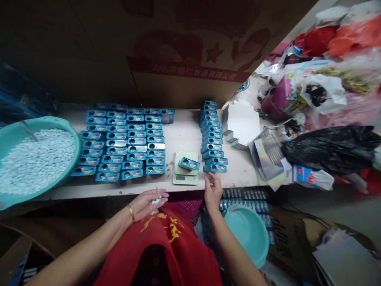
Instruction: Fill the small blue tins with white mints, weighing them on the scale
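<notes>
My left hand (146, 204) is palm up below the table's front edge, cupped around a few small white tablets (156, 201). My right hand (212, 190) reaches to the table edge, fingers bent just below the nearest blue tin of a stacked row (212, 137); whether it grips anything is unclear. A small green scale (185, 171) sits between the hands with one blue tin (188, 163) lying on it. A large grid of open blue tins (122, 143) covers the table to the left. A teal basin (18, 135) at far left is full of white tablets (37, 159).
Flat white cartons (242, 125) lie right of the tin row. Plastic bags, a black bag (327, 149) and clutter fill the right side. A second teal basin (250, 232) sits below the table near my right arm. A big cardboard box (184, 51) stands behind.
</notes>
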Demonstrator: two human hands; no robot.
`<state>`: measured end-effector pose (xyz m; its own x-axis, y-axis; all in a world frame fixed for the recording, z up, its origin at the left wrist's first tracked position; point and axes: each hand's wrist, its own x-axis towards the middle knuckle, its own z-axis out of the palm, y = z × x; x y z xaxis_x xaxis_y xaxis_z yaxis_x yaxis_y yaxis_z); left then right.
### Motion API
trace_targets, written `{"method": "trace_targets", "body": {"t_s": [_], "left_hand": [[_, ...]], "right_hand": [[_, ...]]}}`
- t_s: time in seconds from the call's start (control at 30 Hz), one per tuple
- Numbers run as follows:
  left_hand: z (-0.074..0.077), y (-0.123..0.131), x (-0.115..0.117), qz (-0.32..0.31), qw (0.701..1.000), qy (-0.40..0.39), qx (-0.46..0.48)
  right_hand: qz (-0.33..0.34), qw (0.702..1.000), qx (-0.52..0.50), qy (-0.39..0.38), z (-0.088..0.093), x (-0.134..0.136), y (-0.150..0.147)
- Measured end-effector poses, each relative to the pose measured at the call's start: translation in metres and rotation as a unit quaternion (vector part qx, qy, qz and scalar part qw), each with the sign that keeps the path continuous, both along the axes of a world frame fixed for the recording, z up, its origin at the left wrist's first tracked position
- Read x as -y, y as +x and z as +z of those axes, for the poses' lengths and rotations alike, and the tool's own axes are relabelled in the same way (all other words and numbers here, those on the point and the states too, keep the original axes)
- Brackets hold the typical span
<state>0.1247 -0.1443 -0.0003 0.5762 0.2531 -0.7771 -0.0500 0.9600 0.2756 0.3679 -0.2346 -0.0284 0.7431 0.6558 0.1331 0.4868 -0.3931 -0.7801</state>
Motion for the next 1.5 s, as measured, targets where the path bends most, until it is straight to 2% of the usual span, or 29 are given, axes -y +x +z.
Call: {"method": "trace_targets", "body": {"t_s": [0.03,0.13,0.2,0.27,0.4,0.63,0.77,0.93,1.03,1.13,1.2,1.27,1.37,1.5], "left_hand": [[0.000,-0.001,-0.001,0.001,1.000,0.005,-0.007],[-0.001,0.000,-0.004,-0.001,1.000,0.012,-0.024],[-0.002,0.002,-0.004,-0.008,1.000,0.010,-0.027],[-0.002,0.004,-0.003,-0.012,1.000,0.010,-0.025],[-0.001,0.006,-0.003,-0.015,1.000,0.000,-0.025],[0.001,0.000,-0.004,0.021,0.999,-0.010,-0.037],[-0.003,-0.002,-0.003,0.024,0.999,-0.009,-0.035],[-0.006,-0.007,-0.002,0.028,0.999,-0.007,-0.031],[-0.006,-0.012,-0.004,0.043,0.998,-0.010,-0.035],[-0.005,-0.019,-0.006,0.061,0.997,-0.011,-0.039],[-0.003,-0.025,-0.007,0.076,0.996,-0.011,-0.044],[0.000,-0.031,-0.008,0.094,0.994,-0.011,-0.052],[0.004,-0.042,-0.007,0.127,0.989,-0.010,-0.071],[0.007,-0.053,-0.002,0.166,0.981,-0.004,-0.100]], "right_hand": [[-0.028,0.999,-0.011,-0.011,-0.014,0.013,0.001],[-0.035,0.999,-0.025,-0.028,-0.050,0.037,0.004],[-0.032,0.999,-0.027,-0.033,-0.064,0.036,0.007],[-0.017,0.999,-0.027,-0.036,-0.066,0.026,0.009],[0.035,0.998,-0.011,-0.044,-0.052,0.004,0.014],[0.056,0.998,-0.022,-0.001,-0.006,-0.017,0.009],[0.148,0.988,0.034,-0.016,0.013,-0.035,0.009],[0.240,0.960,0.124,-0.072,0.020,-0.056,0.013],[0.271,0.946,0.134,-0.117,0.020,-0.060,0.012],[0.296,0.936,0.144,-0.127,0.021,-0.069,0.016],[0.298,0.935,0.156,-0.112,0.020,-0.087,0.021],[0.287,0.939,0.164,-0.097,0.018,-0.118,0.028],[0.262,0.947,0.161,-0.088,0.010,-0.184,0.031],[0.261,0.951,0.149,-0.079,-0.003,-0.268,0.014]]}}
